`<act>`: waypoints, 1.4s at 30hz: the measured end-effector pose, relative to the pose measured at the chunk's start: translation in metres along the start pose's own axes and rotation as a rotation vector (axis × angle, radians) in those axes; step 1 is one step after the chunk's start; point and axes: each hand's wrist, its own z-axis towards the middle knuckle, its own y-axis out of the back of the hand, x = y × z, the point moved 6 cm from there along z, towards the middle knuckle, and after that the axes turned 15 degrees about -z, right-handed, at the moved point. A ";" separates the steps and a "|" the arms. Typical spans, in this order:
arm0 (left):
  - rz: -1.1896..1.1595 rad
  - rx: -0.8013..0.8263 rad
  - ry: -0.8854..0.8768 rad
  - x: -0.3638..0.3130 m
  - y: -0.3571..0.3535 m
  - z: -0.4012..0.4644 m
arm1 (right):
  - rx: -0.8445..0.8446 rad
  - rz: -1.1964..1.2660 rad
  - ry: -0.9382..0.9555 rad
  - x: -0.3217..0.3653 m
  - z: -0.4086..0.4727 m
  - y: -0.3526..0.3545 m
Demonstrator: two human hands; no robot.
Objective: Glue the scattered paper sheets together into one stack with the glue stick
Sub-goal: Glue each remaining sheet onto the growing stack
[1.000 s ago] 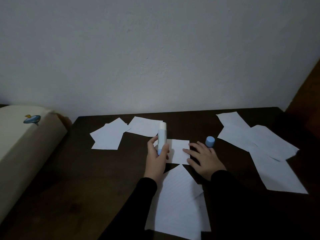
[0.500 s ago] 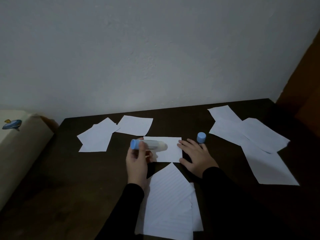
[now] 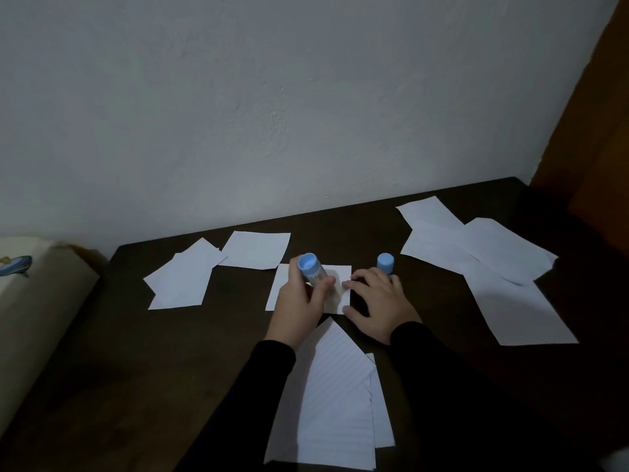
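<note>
My left hand (image 3: 296,304) grips the glue stick (image 3: 311,269), its blue bottom end up and its tip down on a small white sheet (image 3: 337,294) in the middle of the dark table (image 3: 170,352). My right hand (image 3: 377,303) rests flat on that sheet's right edge, fingers spread. The stick's blue cap (image 3: 385,263) stands upright just behind my right hand. Lined sheets (image 3: 335,403) lie overlapped near me between my sleeves. More white sheets lie at the back left (image 3: 183,279), back centre (image 3: 255,250) and right (image 3: 493,267).
A pale cushioned surface (image 3: 30,318) with a small blue print borders the table's left side. A white wall runs along the table's far edge, and a brown wooden panel (image 3: 599,131) rises at the right.
My left hand has turned the glue stick from upright, through lying sideways, to tip-down on the small sheet. My right hand has stayed on the sheet's right edge.
</note>
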 end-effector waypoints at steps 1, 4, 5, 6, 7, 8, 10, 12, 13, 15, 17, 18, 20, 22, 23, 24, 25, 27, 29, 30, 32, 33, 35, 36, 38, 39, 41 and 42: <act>0.026 0.019 0.000 -0.001 -0.003 -0.001 | -0.020 0.000 0.000 0.000 -0.001 0.002; 0.074 0.055 0.014 -0.001 -0.010 -0.002 | -0.060 0.000 0.004 0.000 -0.005 0.005; 0.087 0.058 0.017 0.000 -0.012 -0.003 | -0.067 0.003 0.002 0.000 -0.005 0.005; 0.101 0.059 0.015 0.000 -0.013 -0.004 | -0.070 0.008 -0.002 0.000 -0.004 0.004; 0.110 0.062 0.012 0.000 -0.014 -0.005 | -0.068 0.012 -0.006 0.000 -0.004 0.004; 0.118 0.064 0.010 0.000 -0.015 -0.005 | -0.065 0.013 -0.008 0.000 -0.004 0.004; 0.124 0.069 0.008 0.001 -0.016 -0.006 | -0.067 0.007 -0.003 0.000 -0.004 0.004; 0.129 0.075 0.004 0.001 -0.016 -0.007 | -0.065 -0.002 0.003 0.000 -0.003 0.004; 0.133 0.081 0.001 0.001 -0.017 -0.007 | -0.059 -0.005 0.004 0.000 -0.003 0.003; 0.140 0.094 0.001 0.000 -0.018 -0.007 | -0.050 -0.007 0.005 0.000 -0.003 0.003; 0.147 0.107 -0.009 -0.002 -0.020 -0.007 | -0.044 -0.012 0.006 0.001 -0.003 0.003; 0.154 0.115 -0.019 -0.004 -0.020 -0.007 | -0.039 -0.019 0.007 0.001 -0.003 0.003; 0.172 0.131 -0.036 -0.007 -0.020 -0.007 | -0.022 -0.032 0.010 0.001 -0.002 0.002; 0.188 0.134 -0.045 -0.008 -0.018 -0.007 | -0.011 -0.032 0.016 0.001 -0.002 0.003; 0.200 0.129 -0.049 -0.008 -0.015 -0.006 | -0.008 -0.031 0.017 0.001 -0.003 0.003; 0.212 0.119 -0.051 -0.007 -0.010 -0.005 | -0.007 -0.032 0.018 0.001 -0.003 0.003; 0.220 0.106 -0.047 -0.005 -0.004 -0.005 | -0.006 -0.035 0.017 0.001 -0.003 0.003; 0.226 0.072 -0.024 0.002 0.010 -0.003 | -0.004 -0.040 0.014 0.001 -0.004 0.003; 0.228 0.042 0.001 0.007 0.023 -0.002 | -0.006 -0.037 0.010 0.001 -0.004 0.002; 0.230 0.031 0.011 0.008 0.029 -0.002 | -0.006 -0.035 0.008 0.001 -0.004 0.002; 0.231 0.012 0.024 0.009 0.041 -0.001 | 0.002 -0.034 0.005 0.000 -0.004 0.002; 0.226 0.000 0.025 0.010 0.046 -0.001 | 0.005 -0.033 0.003 0.000 -0.004 0.002; 0.214 -0.029 0.019 0.012 0.056 -0.001 | 0.004 -0.030 0.000 0.001 -0.004 0.002; 0.210 -0.044 0.017 0.012 0.059 -0.002 | 0.005 -0.028 -0.001 0.001 -0.004 0.002; 0.206 -0.072 0.027 0.012 0.064 -0.002 | 0.021 -0.028 -0.003 0.001 -0.003 0.002; 0.215 -0.087 0.030 0.012 0.065 -0.002 | 0.035 -0.032 -0.004 0.001 -0.003 0.002; 0.222 -0.161 0.024 0.011 0.069 -0.003 | 0.056 -0.035 -0.004 0.002 -0.002 0.001; 0.185 -0.238 0.024 0.011 0.073 -0.005 | 0.059 -0.031 -0.004 0.002 -0.002 0.001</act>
